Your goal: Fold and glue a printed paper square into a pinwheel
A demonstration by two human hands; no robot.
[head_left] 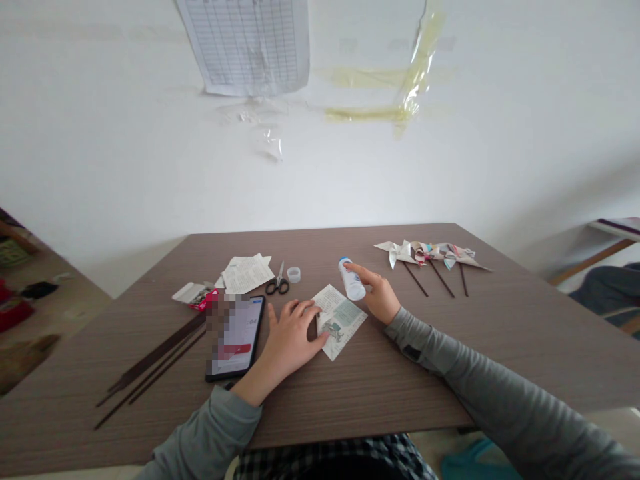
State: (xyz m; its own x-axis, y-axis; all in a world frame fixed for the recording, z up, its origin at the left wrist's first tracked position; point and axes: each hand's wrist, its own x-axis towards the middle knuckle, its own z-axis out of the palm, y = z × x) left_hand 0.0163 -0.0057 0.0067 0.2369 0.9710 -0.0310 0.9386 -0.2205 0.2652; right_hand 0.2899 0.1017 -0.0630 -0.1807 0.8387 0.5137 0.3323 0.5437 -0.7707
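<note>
Bottle of white plastic, blue cap at its far end, lying aslant on the table, directly under the forefinger of the right grip. Contents hidden by the opaque wall. Right grip released, not clenched: fingers extended, forefinger tip against the bottle's side, no closed hold around it.

Left grip also released, palm down, fingers spread across the near edge of a printed paper square, which lies flat between the two grips, just below the bottle.

Just left of the left grip, a smartphone, its screen partly pixelated. Farther out beyond that grip, black-handled scissors beside a small clear round cap, open side up, nothing visible inside. Next to the scissors, a pile of loose printed paper. Farther left of the grip, an open small carton with a red packet and small items too blurred to name. Nearer the table's left edge, a bundle of long dark sticks.

Well beyond the right grip, paper pinwheels on dark sticks, all lying flat together.
</note>
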